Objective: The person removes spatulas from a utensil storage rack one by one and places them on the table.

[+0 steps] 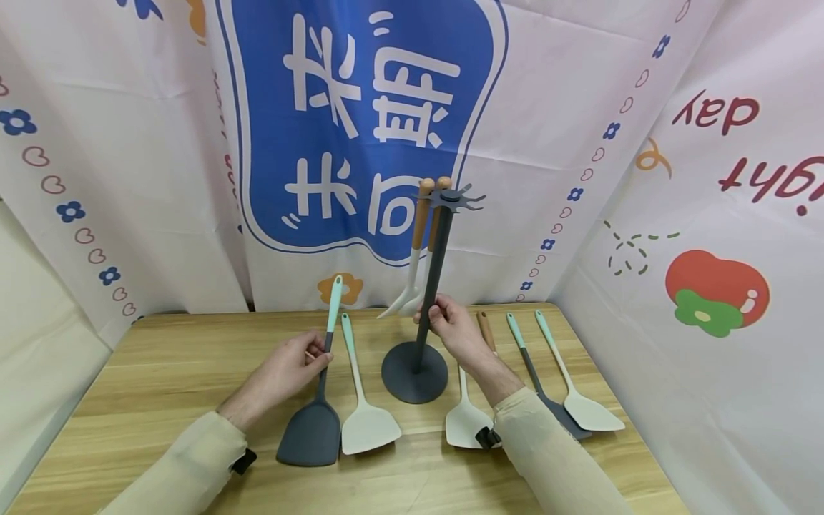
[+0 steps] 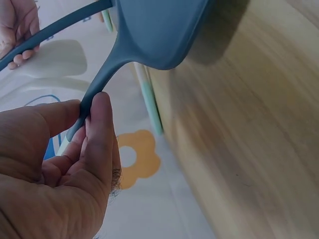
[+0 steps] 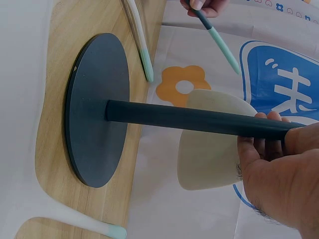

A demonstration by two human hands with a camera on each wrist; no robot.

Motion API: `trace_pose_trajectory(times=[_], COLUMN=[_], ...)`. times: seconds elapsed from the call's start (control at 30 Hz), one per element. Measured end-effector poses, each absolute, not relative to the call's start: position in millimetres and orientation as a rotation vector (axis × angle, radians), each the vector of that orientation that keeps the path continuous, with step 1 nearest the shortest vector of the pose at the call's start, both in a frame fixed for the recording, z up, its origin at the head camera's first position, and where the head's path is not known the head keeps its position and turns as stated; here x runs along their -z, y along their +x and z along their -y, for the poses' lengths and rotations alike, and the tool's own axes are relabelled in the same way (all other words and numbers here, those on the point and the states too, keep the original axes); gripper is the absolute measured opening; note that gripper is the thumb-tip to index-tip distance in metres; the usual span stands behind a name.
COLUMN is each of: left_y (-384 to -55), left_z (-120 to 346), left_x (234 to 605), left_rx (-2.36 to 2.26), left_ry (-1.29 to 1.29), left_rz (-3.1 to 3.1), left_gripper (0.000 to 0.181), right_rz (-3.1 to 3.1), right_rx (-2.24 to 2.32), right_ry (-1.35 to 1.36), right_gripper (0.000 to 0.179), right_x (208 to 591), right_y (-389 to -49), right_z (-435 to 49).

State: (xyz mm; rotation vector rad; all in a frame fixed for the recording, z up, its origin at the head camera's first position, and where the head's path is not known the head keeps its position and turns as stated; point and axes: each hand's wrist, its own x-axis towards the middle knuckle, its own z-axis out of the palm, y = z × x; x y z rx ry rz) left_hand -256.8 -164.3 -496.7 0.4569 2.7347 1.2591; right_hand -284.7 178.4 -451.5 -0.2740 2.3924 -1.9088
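Grey spatula [image 1: 310,433] sits between the left fingers [image 2: 101,122].

Stand [image 1: 438,261] black; leftmost spatula [image 1: 312,430] dark grey, mint grip [image 1: 335,295]; tabletop [image 1: 187,357] wood-grained.

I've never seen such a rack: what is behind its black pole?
Two white utensils with wooden handles, then a printed cloth. The black pole hides part of one utensil and some cloth; those parts cannot be seen.

Printed white cloth [image 1: 547,107] hangs behind a wooden table [image 1: 161,372].
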Motion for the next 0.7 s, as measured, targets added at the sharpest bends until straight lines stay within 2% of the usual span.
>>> trace_pose_trajectory(times=[0.47,0.7], left_y=[-268,-274], left_z=[167,169], left_x=[510,516], left_rx=[-1.194,-1.101], left_ry=[0.317,0.331], left_rz=[-2.679,-2.708], left_gripper=[0.012,0.011], right_rz=[-2.388,-2.390], right_rx=[1.921,1.915], right_ry=[-0.273,-0.282], right_gripper=[0.035,0.037], right_x=[453,453], right_y=[-285,-285], right_z=[-179,-179])
